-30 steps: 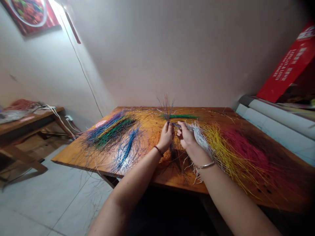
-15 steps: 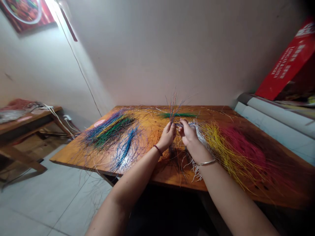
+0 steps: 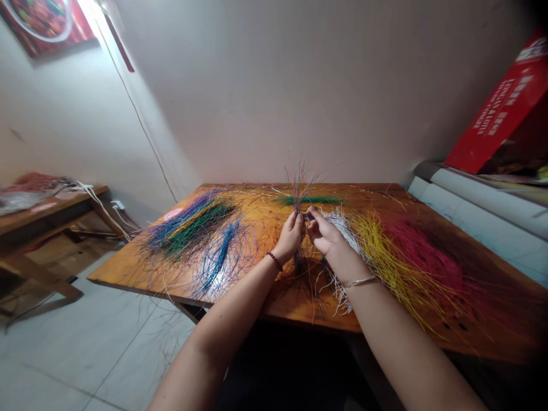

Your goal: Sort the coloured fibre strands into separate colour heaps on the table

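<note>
My left hand (image 3: 291,235) is closed round an upright bundle of thin strands (image 3: 299,194), whose loose ends fan out above and hang below the fist. Close beside it on the right, my right hand (image 3: 322,229) pinches dark strands at the bundle's side. White strands (image 3: 346,228) lie just right of my right hand. Orange strands (image 3: 269,237) are left of my left hand, and green strands (image 3: 317,200) lie behind the bundle on the wooden table (image 3: 257,197).
Blue strands (image 3: 220,257) and a mixed blue, yellow and green pile (image 3: 188,225) lie on the left. Yellow (image 3: 389,257) and pink strands (image 3: 428,257) spread rightward. A red box (image 3: 496,108) stands at the right on pale rolls (image 3: 483,200).
My right hand has moved slightly left, closer to my left hand. The bundle's top has shifted a little to the left.
</note>
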Demonstrator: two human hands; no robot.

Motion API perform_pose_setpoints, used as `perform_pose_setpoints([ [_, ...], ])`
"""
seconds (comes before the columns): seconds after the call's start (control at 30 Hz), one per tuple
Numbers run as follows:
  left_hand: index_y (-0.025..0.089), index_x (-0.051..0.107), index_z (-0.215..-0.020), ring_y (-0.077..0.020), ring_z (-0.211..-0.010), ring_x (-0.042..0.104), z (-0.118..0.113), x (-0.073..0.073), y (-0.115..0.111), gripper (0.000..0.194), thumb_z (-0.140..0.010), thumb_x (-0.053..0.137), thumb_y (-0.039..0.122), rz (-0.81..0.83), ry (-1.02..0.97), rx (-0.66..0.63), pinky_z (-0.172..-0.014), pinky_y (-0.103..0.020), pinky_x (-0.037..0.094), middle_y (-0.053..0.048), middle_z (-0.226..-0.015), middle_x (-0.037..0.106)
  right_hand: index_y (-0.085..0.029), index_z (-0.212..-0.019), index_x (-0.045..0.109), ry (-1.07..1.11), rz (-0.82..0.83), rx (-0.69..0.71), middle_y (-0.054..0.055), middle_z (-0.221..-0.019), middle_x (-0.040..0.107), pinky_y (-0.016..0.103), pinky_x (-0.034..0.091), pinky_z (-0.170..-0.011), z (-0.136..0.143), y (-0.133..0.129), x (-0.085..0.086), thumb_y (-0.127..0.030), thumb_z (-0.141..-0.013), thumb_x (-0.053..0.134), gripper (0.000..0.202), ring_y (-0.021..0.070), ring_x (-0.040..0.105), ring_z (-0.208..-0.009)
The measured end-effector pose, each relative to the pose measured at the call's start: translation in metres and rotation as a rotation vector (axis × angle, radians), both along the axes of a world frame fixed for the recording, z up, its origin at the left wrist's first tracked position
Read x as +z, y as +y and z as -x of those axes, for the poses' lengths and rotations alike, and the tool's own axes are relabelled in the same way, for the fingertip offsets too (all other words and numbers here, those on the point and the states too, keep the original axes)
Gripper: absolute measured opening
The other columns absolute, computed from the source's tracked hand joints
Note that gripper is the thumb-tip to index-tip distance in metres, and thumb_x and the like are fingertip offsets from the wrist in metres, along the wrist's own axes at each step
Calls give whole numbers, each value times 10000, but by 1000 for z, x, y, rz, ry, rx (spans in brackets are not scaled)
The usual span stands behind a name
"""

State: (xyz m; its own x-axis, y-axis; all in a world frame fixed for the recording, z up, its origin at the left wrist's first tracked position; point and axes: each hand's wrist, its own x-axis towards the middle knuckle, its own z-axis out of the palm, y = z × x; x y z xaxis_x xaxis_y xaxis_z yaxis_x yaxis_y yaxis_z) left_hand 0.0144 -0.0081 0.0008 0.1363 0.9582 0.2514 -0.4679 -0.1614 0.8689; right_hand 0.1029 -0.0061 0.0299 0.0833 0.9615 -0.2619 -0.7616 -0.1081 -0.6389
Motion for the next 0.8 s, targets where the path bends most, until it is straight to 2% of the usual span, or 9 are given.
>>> perform_pose_setpoints([
  [0.13, 193, 402, -752, -21, -374, 221, 1, 1, -1, 452, -709, 652, 566, 12, 27, 6, -382, -179, 144, 109, -493, 311, -177, -718, 625, -119, -97, -42, -68, -579, 613, 91, 401, -335, 2, -3, 2, -178, -649, 782, 172, 8, 450, -364],
  [0.23, 199, 391, -762, -16, -364, 203, 3, 2, -2, 440, -709, 670, 536, 57, -2, -14, -384, -183, 123, 113, -494, 306, -176, -749, 644, -290, -232, -89, -77, -584, 606, 107, 373, -353, 4, -3, -1, -283, -579, 810, 261, 11, 457, -387],
  [0.37, 200, 428, -831, -15, -359, 204, 3, 5, -4, 388, -725, 685, 470, 72, -17, -37, -385, -183, 113, 116, -496, 305, -163, -758, 661, -457, -358, -127, -51, -608, 624, 147, 367, -384, 6, -1, -6, -406, -550, 790, 345, 27, 452, -408],
  [0.53, 188, 465, -829, -17, -360, 244, 3, 5, -3, 379, -714, 692, 469, 55, 14, -3, -372, -173, 139, 106, -490, 330, -159, -733, 662, -476, -367, -111, -56, -550, 563, 159, 334, -377, 6, 0, -7, -447, -529, 786, 374, 31, 415, -397],
  [0.63, 201, 444, -832, -18, -351, 221, 4, 5, -1, 382, -716, 688, 472, 54, -12, -12, -360, -167, 129, 112, -496, 315, -165, -740, 648, -480, -346, -107, -57, -555, 537, 156, 310, -357, 6, 1, -7, -512, -604, 702, 376, 34, 410, -383],
  [0.7, 213, 413, -827, -20, -348, 200, 6, 4, -1, 382, -730, 675, 475, 51, -29, -30, -357, -163, 120, 116, -502, 289, -182, -735, 616, -542, -313, -144, -67, -538, 522, 158, 294, -345, 5, 4, -10, -511, -647, 653, 342, 44, 414, -373],
  [0.8, 222, 391, -825, -23, -348, 193, 8, 4, 1, 382, -742, 665, 476, 41, -37, -63, -359, -160, 111, 114, -510, 272, -207, -626, 514, -715, -306, -182, -92, -412, 423, 171, 256, -327, 4, 8, -17, -478, -676, 633, 301, 65, 377, -334],
])
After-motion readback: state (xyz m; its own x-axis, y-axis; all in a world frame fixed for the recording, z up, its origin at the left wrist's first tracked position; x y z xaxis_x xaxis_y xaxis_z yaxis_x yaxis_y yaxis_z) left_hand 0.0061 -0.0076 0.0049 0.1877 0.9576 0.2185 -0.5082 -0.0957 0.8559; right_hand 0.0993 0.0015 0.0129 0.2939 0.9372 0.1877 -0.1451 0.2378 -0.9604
